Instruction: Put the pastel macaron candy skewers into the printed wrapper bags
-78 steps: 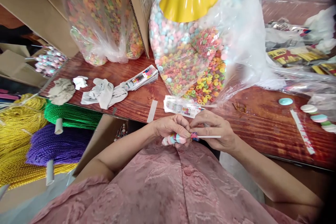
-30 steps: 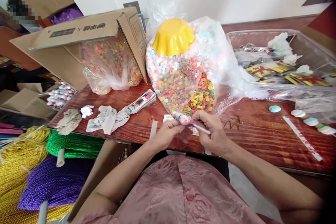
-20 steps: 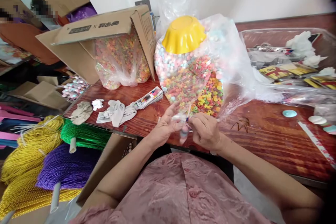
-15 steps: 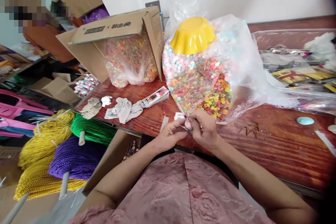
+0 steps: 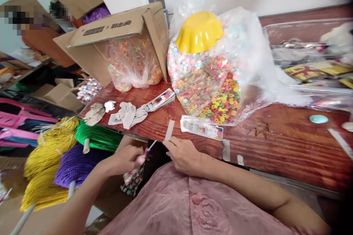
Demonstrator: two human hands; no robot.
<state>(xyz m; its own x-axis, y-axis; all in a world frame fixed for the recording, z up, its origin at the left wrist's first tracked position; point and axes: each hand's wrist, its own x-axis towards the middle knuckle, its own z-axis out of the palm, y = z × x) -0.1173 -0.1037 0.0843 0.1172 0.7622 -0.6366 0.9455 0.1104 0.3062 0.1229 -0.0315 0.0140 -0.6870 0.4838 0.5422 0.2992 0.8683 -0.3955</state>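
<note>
My left hand (image 5: 128, 159) is closed round a thin stick threaded with small round pieces (image 5: 141, 159), mostly pink; its white end points up to the right. This hand is over an open cardboard box below the table edge, where several similar pink, white and blue pieces (image 5: 132, 181) lie. My right hand (image 5: 186, 156) rests at the table's front edge, fingers loosely apart, with nothing visible in them. Just beyond its fingertips is a pale strip of tape (image 5: 170, 129). A stack of printed labels (image 5: 202, 127) lies on the table behind this hand.
Clear bags of coloured rings (image 5: 220, 102) and pastel pieces, topped by a yellow bowl (image 5: 200, 31), stand at the back. Left are a cardboard box (image 5: 154, 25), gloves (image 5: 128, 114) and cord bundles (image 5: 79, 165). A tray of packets (image 5: 317, 69) is at right. A person (image 5: 44, 42) works far left.
Both hands were together at the table edge around the stick. My left hand has carried it down left over the box; my right hand has let go and moved slightly down left, uncovering the labels.
</note>
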